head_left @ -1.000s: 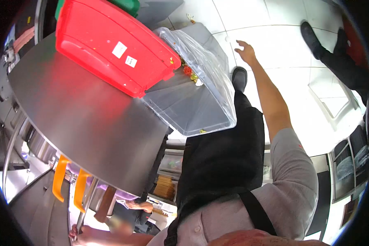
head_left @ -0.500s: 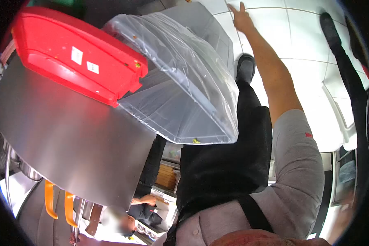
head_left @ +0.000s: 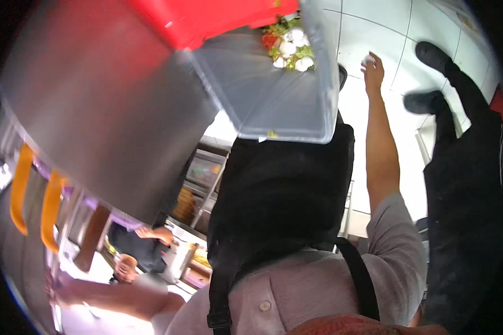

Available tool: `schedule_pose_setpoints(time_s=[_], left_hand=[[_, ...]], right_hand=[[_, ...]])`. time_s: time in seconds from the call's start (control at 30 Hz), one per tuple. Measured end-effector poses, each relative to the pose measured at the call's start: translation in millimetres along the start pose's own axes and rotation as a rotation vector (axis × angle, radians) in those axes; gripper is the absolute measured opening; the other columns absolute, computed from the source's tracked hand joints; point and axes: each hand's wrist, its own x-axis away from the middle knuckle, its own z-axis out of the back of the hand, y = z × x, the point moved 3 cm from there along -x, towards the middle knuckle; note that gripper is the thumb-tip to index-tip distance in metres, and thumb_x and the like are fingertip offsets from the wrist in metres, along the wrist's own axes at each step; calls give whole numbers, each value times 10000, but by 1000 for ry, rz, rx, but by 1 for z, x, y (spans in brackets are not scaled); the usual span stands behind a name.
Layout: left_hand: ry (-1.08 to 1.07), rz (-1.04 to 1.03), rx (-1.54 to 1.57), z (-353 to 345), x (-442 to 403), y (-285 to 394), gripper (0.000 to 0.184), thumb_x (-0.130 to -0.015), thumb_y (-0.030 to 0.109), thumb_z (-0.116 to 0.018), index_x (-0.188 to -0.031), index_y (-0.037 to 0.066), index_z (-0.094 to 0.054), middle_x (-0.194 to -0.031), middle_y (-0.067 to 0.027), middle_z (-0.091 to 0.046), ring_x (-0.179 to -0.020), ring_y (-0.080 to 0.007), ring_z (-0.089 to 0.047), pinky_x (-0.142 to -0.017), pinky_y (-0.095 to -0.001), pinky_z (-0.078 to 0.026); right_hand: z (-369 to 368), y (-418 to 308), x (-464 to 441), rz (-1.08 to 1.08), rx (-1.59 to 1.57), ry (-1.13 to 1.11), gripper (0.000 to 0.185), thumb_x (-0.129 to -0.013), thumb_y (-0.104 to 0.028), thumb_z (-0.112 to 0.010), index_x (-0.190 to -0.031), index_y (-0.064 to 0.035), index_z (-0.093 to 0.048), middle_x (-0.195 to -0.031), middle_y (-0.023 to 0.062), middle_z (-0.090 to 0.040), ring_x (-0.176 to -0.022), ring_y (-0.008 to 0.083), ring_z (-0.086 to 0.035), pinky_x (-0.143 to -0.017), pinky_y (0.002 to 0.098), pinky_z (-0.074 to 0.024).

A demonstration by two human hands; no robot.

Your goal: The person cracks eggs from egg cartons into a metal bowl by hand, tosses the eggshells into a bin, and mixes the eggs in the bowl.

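Observation:
My right hand [head_left: 373, 71] hangs over the white tiled floor, right of the bin, fingers apart and slightly curled, with nothing clearly in it. Beside it stands a bin [head_left: 262, 100] lined with a clear plastic bag. White, green and reddish scraps [head_left: 289, 47] lie inside. A red lid [head_left: 207, 19] is at the bin's far left side. At the lower left, my left hand [head_left: 51, 286] is blurred by motion; it appears wrapped around a metal bar [head_left: 67, 229].
A large grey metal surface [head_left: 100, 111] stands left of the bin. Orange handles [head_left: 20, 190] and a brown handle [head_left: 92, 239] show along its near edge. A person in dark trousers [head_left: 464, 206] stands at the right. Another person's arm [head_left: 157, 234] is at the lower left.
The view has shifted, so the bin and lid sit higher and the scraps inside show. My right hand is lower in view with fingers more curled. The person at right has come closer.

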Motion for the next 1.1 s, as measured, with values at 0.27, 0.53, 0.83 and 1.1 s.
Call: schedule_pose_setpoints(time_s=[0.27, 0.53, 0.83, 1.1], left_hand=[[513, 740, 1328, -50, 23, 169, 289, -1005, 323, -533, -1023, 37, -570, -896, -132, -672, -847, -276, -671, -760, -425, -546], [279, 452, 1579, -1, 44, 248, 379, -1020, 217, -543, -1322, -7, -489, -1168, -193, -628, -1023, -321, -630, -893, -428, -514], [148, 253, 1705, -61, 197, 121, 369, -968, 99, -678, -1314, -12, -614, -1314, -179, -594, -1132, -273, -623, -938, -369, -538], [102, 967, 1804, -178, 306, 58, 314, -961, 57, -657, -1273, 30, -640, -1181, -151, -607, -1017, -224, -642, -793, -311, -551]], right_hand=[[-38, -305, 307, 561, -89, 5, 383, -1002, -55, -578, -1379, 8, -583, -1276, 129, -616, -1072, 179, -649, -861, 311, -566], [-132, -308, 370, 1058, 739, -199, 514, -890, -66, -682, -1396, -23, -608, -1472, 267, -532, -1344, 447, -514, -1145, 480, -399], [-265, -369, 697, 633, 443, -1168, 268, -940, -79, -717, -1198, -9, -725, -1112, 96, -759, -1022, 176, -706, -943, 331, -542], [-548, -436, 796, 1204, 632, -944, 305, -934, -171, -727, -1205, -31, -722, -1073, 164, -758, -943, 218, -731, -843, 345, -567]])
